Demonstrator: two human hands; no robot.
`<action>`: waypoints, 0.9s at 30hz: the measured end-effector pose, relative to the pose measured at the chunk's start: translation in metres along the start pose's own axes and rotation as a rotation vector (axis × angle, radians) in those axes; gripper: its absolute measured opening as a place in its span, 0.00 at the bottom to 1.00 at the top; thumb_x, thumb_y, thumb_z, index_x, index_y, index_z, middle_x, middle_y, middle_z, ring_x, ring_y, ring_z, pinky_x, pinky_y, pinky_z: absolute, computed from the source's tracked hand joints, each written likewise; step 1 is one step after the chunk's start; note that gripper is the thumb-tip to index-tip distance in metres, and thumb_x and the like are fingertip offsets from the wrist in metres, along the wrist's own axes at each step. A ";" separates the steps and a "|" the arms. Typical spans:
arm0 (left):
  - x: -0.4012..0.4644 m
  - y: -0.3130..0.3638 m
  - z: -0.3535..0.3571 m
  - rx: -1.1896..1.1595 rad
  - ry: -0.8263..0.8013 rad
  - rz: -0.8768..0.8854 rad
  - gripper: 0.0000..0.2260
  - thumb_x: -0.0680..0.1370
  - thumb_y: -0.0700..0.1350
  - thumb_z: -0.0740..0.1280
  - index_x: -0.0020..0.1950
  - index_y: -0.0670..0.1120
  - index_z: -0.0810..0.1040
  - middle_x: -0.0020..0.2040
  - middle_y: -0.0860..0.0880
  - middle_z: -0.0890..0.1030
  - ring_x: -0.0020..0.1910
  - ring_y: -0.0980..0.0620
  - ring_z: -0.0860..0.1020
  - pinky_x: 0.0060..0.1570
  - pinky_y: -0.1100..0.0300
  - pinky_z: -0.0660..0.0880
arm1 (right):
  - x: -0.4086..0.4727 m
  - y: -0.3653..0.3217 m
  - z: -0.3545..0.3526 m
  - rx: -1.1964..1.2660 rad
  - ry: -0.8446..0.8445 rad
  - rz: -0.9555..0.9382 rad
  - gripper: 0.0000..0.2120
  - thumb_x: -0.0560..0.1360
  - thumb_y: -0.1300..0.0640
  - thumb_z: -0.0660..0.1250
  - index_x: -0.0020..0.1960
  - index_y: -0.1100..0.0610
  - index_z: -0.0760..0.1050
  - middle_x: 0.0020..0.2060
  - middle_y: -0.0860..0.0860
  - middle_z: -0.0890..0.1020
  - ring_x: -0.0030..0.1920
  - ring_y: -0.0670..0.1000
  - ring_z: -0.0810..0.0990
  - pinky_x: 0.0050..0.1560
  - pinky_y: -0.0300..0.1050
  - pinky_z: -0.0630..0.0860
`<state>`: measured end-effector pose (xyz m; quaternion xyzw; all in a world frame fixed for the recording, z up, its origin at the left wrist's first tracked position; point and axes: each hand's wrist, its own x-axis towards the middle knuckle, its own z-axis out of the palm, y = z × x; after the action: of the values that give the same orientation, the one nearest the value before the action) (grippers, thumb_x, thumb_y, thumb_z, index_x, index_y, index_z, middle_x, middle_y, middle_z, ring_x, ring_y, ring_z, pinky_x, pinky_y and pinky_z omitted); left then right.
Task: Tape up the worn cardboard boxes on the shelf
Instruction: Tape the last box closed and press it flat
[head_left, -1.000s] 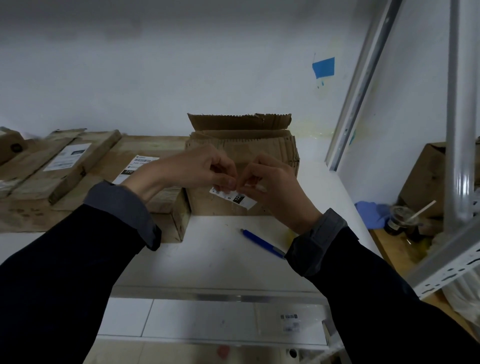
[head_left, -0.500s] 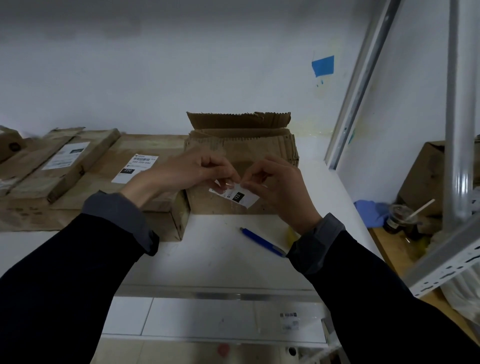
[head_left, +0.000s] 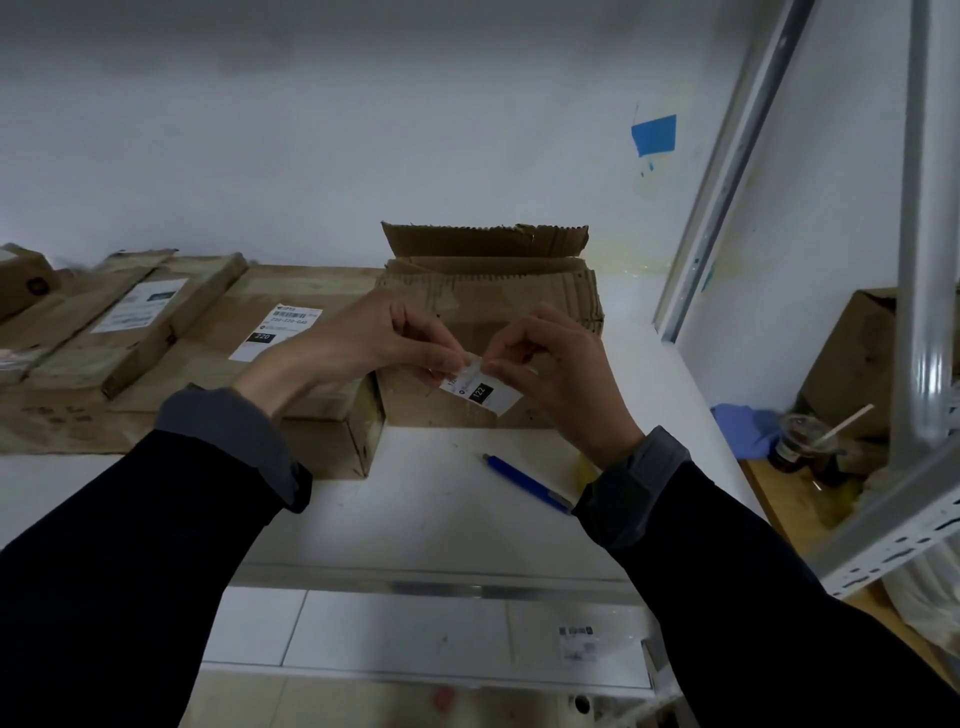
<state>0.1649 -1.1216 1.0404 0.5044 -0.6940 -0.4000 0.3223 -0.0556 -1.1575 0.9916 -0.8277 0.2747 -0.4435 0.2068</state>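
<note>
Nearest, a blue pen (head_left: 524, 483) lies on the white shelf (head_left: 426, 519) between the two dark sleeves. Above it, the left hand (head_left: 358, 343) and right hand (head_left: 561, 369) meet, fingers curled, both pinching a small white label (head_left: 480, 387) with a black "122" patch; it looks partly peeled, though that is hard to tell. Just behind stands a worn cardboard box (head_left: 498, 301), its back flap up. Flatter cardboard boxes (head_left: 171, 332) lie to its left against the wall.
</note>
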 end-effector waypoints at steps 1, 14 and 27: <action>-0.001 0.001 0.000 0.017 -0.001 0.000 0.11 0.71 0.43 0.74 0.50 0.39 0.85 0.42 0.48 0.87 0.42 0.53 0.85 0.46 0.62 0.82 | 0.000 0.000 0.000 -0.004 0.000 -0.002 0.06 0.73 0.60 0.73 0.45 0.51 0.78 0.45 0.46 0.77 0.44 0.48 0.77 0.46 0.39 0.78; 0.003 0.004 0.006 0.117 0.206 0.044 0.04 0.75 0.40 0.74 0.46 0.40 0.86 0.39 0.50 0.86 0.39 0.55 0.84 0.43 0.65 0.80 | 0.002 0.000 0.014 0.051 0.072 0.065 0.09 0.75 0.55 0.73 0.52 0.53 0.73 0.47 0.47 0.79 0.46 0.46 0.79 0.45 0.42 0.79; -0.002 -0.010 -0.002 0.317 0.118 -0.012 0.02 0.76 0.47 0.75 0.45 0.50 0.86 0.44 0.56 0.86 0.48 0.57 0.84 0.51 0.58 0.80 | 0.015 0.017 -0.001 0.108 -0.028 0.199 0.12 0.76 0.58 0.72 0.53 0.45 0.73 0.45 0.47 0.78 0.47 0.50 0.81 0.44 0.41 0.81</action>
<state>0.1717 -1.1223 1.0322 0.5756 -0.7253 -0.2572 0.2767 -0.0537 -1.1801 0.9916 -0.7903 0.3281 -0.4232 0.2979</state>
